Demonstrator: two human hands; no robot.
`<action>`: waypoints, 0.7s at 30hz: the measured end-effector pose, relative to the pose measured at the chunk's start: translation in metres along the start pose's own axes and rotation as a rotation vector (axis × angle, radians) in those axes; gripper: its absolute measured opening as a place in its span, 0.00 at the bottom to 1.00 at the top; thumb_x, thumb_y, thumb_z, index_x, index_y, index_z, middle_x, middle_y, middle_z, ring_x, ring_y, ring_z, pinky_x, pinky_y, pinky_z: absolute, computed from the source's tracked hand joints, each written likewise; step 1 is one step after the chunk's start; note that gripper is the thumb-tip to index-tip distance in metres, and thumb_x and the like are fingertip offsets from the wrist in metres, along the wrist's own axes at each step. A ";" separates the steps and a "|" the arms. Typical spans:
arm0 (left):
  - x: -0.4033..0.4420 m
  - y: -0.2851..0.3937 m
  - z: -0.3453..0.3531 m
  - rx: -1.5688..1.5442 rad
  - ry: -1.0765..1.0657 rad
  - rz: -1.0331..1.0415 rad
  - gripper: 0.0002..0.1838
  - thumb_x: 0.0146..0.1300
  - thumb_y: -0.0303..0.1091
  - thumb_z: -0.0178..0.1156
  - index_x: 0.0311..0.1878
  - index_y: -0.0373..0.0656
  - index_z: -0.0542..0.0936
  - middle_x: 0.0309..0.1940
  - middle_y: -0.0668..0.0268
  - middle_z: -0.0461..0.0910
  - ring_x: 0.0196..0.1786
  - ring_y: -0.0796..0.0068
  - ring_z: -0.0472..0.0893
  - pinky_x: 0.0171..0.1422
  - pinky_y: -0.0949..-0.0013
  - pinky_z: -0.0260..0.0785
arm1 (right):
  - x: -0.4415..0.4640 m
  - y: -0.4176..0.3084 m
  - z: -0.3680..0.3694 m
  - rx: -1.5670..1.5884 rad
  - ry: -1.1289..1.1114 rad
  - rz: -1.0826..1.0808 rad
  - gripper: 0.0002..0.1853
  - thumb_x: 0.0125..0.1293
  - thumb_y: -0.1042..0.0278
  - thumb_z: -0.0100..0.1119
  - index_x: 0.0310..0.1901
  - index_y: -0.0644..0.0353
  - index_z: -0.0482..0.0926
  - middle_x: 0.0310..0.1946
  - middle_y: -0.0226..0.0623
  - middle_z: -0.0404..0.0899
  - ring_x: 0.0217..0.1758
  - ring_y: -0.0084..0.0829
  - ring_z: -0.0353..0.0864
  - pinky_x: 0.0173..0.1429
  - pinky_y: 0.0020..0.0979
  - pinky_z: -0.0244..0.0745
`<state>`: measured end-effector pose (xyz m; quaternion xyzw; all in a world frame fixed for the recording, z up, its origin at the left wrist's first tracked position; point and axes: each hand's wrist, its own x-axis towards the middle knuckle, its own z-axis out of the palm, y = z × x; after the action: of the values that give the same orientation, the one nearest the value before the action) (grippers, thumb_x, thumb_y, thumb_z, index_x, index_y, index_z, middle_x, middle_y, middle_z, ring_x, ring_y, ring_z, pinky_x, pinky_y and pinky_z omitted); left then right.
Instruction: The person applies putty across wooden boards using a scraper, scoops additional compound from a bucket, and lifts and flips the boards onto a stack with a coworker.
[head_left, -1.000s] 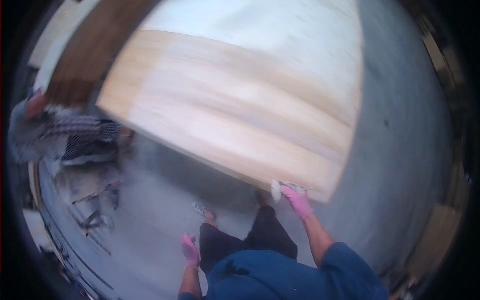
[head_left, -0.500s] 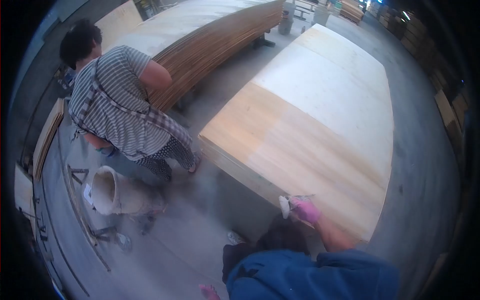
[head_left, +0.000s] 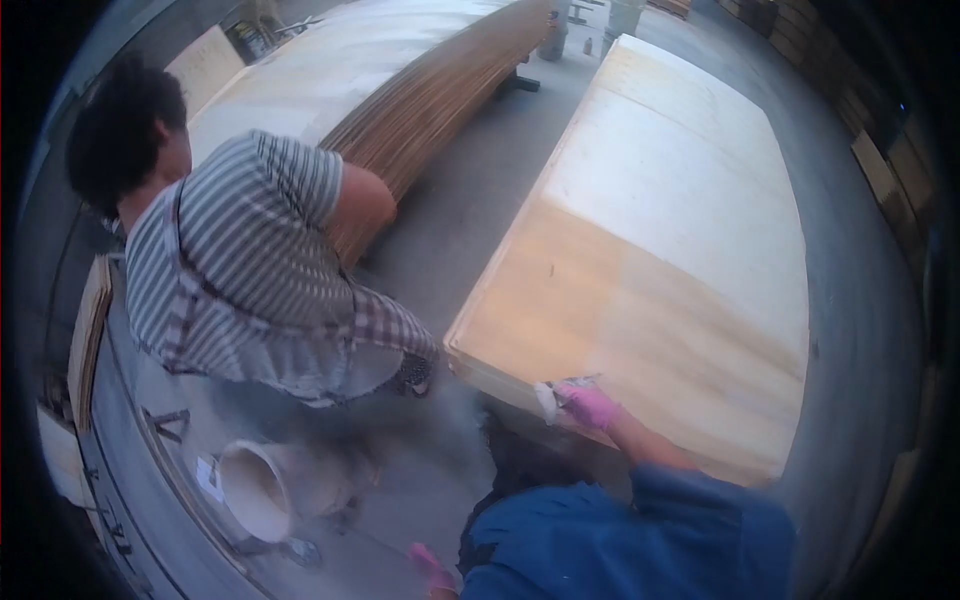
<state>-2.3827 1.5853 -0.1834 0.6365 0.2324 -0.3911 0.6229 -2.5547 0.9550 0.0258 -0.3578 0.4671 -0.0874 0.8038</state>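
My right hand (head_left: 588, 405), in a pink glove, is closed on what looks like a putty knife (head_left: 547, 400) smeared with white. It is at the near edge of a stack of wood sheets (head_left: 640, 320). The top sheet is bare tan wood at its near left corner, with pale streaks beside it and a whiter area farther off. Low in the view, my left hand (head_left: 432, 570), also in a pink glove, hangs beside my body away from the stack. Its fingers look stretched out and hold nothing visible, though they are blurred.
At left a co-worker (head_left: 240, 260) in a striped shirt bends beside another tall stack of thin sheets (head_left: 440, 120). A crusted bucket (head_left: 262, 490) lies on its side near a metal rail. More boards (head_left: 88, 340) lean at far left. Grey floor runs along the right side.
My view has shifted, so the co-worker looks larger and the bucket lower. My right hand with the tool is farther left along the near edge of the sheets.
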 end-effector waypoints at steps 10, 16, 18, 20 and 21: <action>0.025 0.153 0.044 1.277 0.329 0.468 0.16 0.75 0.42 0.46 0.45 0.44 0.81 0.43 0.56 0.81 0.50 0.56 0.80 0.54 0.55 0.73 | 0.098 -0.046 0.081 0.137 -0.114 -0.102 0.26 0.72 0.54 0.63 0.66 0.58 0.75 0.50 0.31 0.80 0.52 0.26 0.78 0.57 0.36 0.77; 0.111 0.321 0.103 1.237 0.155 0.598 0.18 0.76 0.40 0.43 0.47 0.42 0.82 0.52 0.52 0.82 0.59 0.51 0.78 0.63 0.52 0.72 | 0.108 0.013 0.087 0.444 0.192 -0.246 0.25 0.68 0.60 0.65 0.64 0.54 0.74 0.55 0.32 0.80 0.56 0.32 0.80 0.61 0.42 0.78; 0.159 0.366 0.099 1.188 0.104 0.800 0.18 0.77 0.40 0.44 0.49 0.41 0.82 0.53 0.52 0.82 0.59 0.50 0.79 0.63 0.52 0.72 | 0.128 0.024 0.108 0.524 0.167 -0.265 0.24 0.68 0.60 0.65 0.63 0.53 0.74 0.53 0.32 0.80 0.55 0.33 0.81 0.60 0.41 0.79; 0.208 0.427 0.113 1.300 -0.042 1.141 0.18 0.77 0.39 0.44 0.50 0.40 0.82 0.52 0.51 0.82 0.57 0.50 0.80 0.63 0.53 0.73 | 0.118 0.054 0.115 0.566 0.220 -0.272 0.22 0.69 0.61 0.63 0.63 0.53 0.74 0.53 0.32 0.80 0.54 0.34 0.81 0.58 0.40 0.80; 0.223 0.454 0.121 1.273 -0.112 1.188 0.19 0.77 0.40 0.43 0.50 0.39 0.82 0.53 0.51 0.82 0.57 0.50 0.80 0.62 0.55 0.74 | 0.116 0.069 0.117 0.553 0.246 -0.216 0.22 0.70 0.62 0.62 0.64 0.53 0.74 0.53 0.32 0.80 0.54 0.34 0.81 0.57 0.39 0.81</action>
<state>-1.9215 1.3722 -0.0720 0.8592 -0.4318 -0.0879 0.2602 -2.4092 1.0077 -0.0631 -0.1599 0.4788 -0.3384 0.7941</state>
